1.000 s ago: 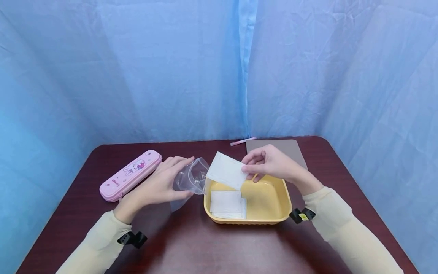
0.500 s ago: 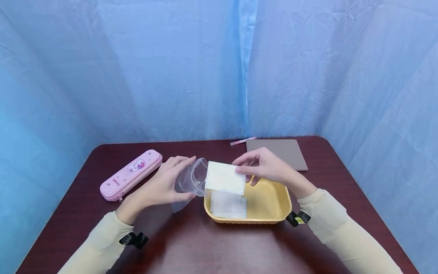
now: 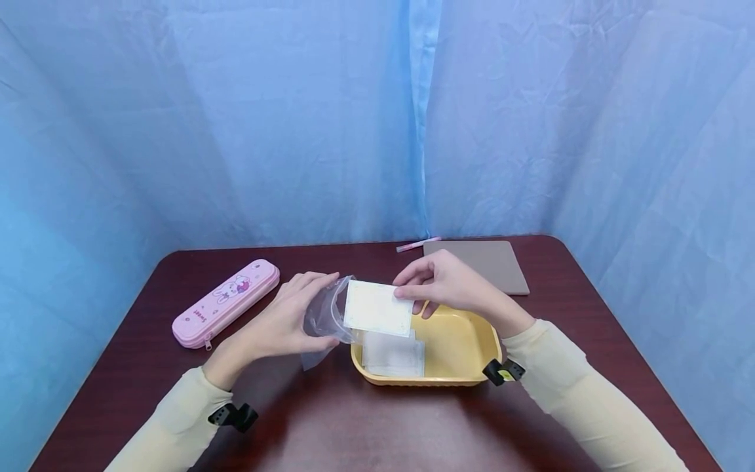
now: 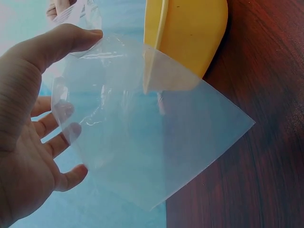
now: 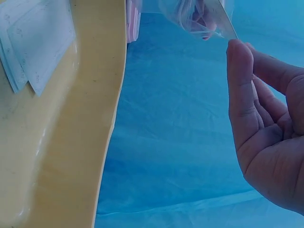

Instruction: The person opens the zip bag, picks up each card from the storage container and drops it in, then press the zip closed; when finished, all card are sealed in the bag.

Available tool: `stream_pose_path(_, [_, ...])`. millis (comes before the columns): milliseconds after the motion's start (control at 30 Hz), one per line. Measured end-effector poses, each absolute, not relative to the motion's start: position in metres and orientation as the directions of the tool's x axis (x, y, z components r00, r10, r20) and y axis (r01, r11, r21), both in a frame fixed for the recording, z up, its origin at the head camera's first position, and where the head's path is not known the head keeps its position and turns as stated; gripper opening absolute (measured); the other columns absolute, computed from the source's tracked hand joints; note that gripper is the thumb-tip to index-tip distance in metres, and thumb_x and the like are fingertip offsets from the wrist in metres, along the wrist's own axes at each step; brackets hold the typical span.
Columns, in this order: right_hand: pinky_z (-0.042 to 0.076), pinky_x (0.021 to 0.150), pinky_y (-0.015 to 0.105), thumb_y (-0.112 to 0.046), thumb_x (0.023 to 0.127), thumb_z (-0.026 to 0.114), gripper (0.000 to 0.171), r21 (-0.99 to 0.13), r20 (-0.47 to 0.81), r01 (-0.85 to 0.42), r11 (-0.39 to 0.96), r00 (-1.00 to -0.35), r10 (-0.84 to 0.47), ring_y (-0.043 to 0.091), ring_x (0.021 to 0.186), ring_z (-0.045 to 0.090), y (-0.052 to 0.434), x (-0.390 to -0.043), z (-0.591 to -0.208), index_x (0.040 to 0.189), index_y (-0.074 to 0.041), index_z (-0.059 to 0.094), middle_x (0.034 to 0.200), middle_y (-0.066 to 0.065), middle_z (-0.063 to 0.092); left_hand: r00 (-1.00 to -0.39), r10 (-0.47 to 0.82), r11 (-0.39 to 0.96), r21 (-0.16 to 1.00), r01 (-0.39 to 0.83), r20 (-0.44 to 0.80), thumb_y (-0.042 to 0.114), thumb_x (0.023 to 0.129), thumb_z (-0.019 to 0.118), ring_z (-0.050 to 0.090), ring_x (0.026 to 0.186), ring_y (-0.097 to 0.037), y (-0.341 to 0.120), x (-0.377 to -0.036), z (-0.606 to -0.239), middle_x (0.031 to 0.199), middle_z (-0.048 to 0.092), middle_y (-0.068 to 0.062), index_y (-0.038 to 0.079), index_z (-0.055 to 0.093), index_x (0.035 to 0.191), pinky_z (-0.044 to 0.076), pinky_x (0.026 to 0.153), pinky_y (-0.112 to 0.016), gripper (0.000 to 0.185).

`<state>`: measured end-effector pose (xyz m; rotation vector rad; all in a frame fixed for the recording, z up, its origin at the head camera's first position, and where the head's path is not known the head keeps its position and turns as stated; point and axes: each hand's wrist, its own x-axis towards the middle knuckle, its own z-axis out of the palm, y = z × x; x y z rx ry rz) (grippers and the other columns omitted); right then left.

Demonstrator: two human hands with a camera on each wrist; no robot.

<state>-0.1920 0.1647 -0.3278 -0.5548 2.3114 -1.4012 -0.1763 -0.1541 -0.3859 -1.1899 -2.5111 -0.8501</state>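
Observation:
My left hand [image 3: 295,318] grips a clear plastic zip bag [image 4: 128,128] between thumb and fingers, its mouth spread toward the right. Thumb and forefinger of my right hand [image 3: 448,282] pinch a white card [image 3: 377,308] by its right edge. The card's left edge sits right at the bag's mouth, and in the right wrist view the card, seen edge-on, overlaps the bag [image 5: 190,16]. Below it, several more white cards [image 5: 42,42] lie in the left part of a yellow plastic basket [image 3: 460,344].
A pink pencil case [image 3: 227,303] with a rabbit picture lies on the dark red table [image 3: 330,426] at left. Toward the back are a pink-and-white pen [image 3: 417,244] and a grey-brown flat board [image 3: 489,262]. Blue curtains [image 3: 295,131] hang behind the table.
My right hand has moved left and turned the white card from slanted to nearly level, bringing it up to the bag's mouth. My left hand has kept its hold on the bag, shifting only slightly.

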Motion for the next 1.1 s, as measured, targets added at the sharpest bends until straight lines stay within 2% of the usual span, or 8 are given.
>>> stream_pose_path(267, [0.058, 0.056, 0.041, -0.013, 0.089, 0.079, 0.012, -0.843, -0.052, -0.269, 0.467, -0.822, -0.568, 0.022, 0.057, 0.066, 0.155, -0.189, -0.323, 0.099, -0.006, 0.078, 0.074, 0.005, 0.072, -0.608, 0.657, 0.458, 0.406, 0.791, 0.445, 0.038, 0.066, 0.091, 0.048, 0.122, -0.024, -0.154, -0.175, -0.384, 0.138, 0.054, -0.007, 0.005, 0.045, 0.15, 0.039, 0.093, -0.048, 0.101])
stream_pose_path(633, [0.058, 0.056, 0.04, -0.014, 0.087, 0.081, 0.012, -0.845, -0.056, -0.239, 0.479, -0.85, -0.523, 0.023, 0.057, 0.067, 0.142, -0.189, -0.323, 0.095, -0.007, 0.077, 0.074, 0.005, 0.072, -0.594, 0.67, 0.439, 0.408, 0.8, 0.444, 0.039, 0.066, 0.092, 0.047, 0.122, -0.023, -0.15, -0.173, -0.385, 0.138, 0.053, -0.007, 0.005, 0.04, 0.152, 0.038, 0.094, -0.049, 0.105])
stream_pose_path(800, [0.059, 0.059, 0.042, -0.014, 0.086, 0.083, 0.02, -0.875, -0.089, -0.187, 0.447, -0.845, -0.527, 0.029, 0.068, 0.07, 0.141, -0.188, -0.322, 0.102, -0.004, 0.075, 0.083, 0.007, 0.075, -0.597, 0.67, 0.438, 0.414, 0.798, 0.442, 0.039, 0.067, 0.091, 0.047, 0.121, -0.022, -0.149, -0.173, -0.385, 0.137, 0.053, -0.004, 0.005, 0.039, 0.152, 0.038, 0.094, -0.047, 0.105])
stream_pose_path(933, [0.06, 0.065, 0.045, -0.009, 0.087, 0.081, 0.026, -0.892, -0.114, -0.174, 0.418, -0.807, -0.579, 0.026, 0.079, 0.072, 0.144, -0.187, -0.319, 0.111, -0.001, 0.074, 0.094, 0.009, 0.076, -0.607, 0.671, 0.436, 0.436, 0.787, 0.425, 0.038, 0.068, 0.09, 0.046, 0.123, -0.021, -0.147, -0.174, -0.384, 0.138, 0.053, -0.004, 0.004, 0.039, 0.15, 0.038, 0.097, -0.047, 0.102])
stream_pose_path(1100, [0.059, 0.068, 0.049, -0.008, 0.088, 0.08, 0.031, -0.92, -0.128, -0.144, 0.364, -0.768, -0.627, 0.026, 0.083, 0.073, 0.149, -0.187, -0.319, 0.117, -0.001, 0.072, 0.103, 0.011, 0.075, -0.594, 0.679, 0.417, 0.439, 0.796, 0.432, 0.036, 0.069, 0.09, 0.046, 0.122, -0.02, -0.147, -0.175, -0.385, 0.138, 0.054, -0.004, 0.003, 0.045, 0.145, 0.038, 0.1, -0.042, 0.094])
